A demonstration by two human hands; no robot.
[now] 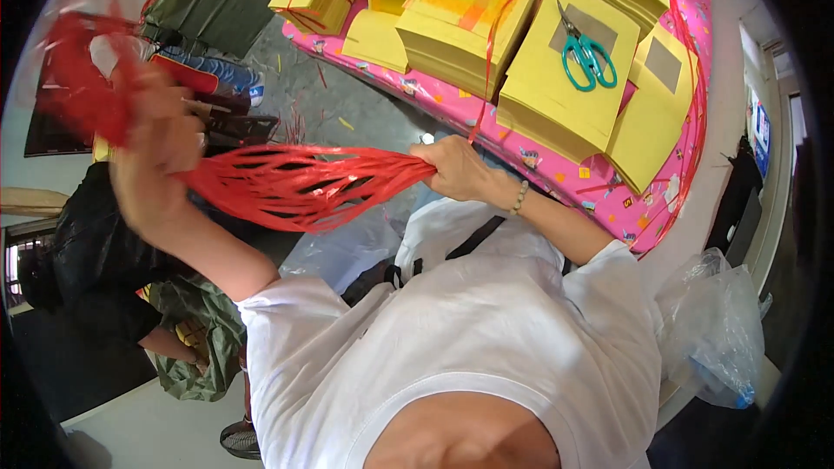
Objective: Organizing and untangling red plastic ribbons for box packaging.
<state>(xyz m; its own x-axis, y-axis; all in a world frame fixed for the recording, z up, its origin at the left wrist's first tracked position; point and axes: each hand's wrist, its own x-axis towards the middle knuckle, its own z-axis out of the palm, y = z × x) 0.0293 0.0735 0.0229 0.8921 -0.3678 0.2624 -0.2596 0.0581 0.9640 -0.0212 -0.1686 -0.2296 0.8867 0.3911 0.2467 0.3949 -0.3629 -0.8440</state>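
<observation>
Blurring left hand [161, 135], red strings [295, 184] smeared

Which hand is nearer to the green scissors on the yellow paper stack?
Right. The right hand grips the red string bundle just below the table edge, near the green scissors. The left hand is far off, at the bundle's other end.

I see the bundle of strings [295, 182] stretched between my left hand [161, 143] and my right hand [456, 165]. Beyond my right hand stands the table [556, 182], with paper stacks [556, 91] on it. Scissors [586, 56] lie on one stack. A plastic bag [717, 330] sits to my right.
</observation>
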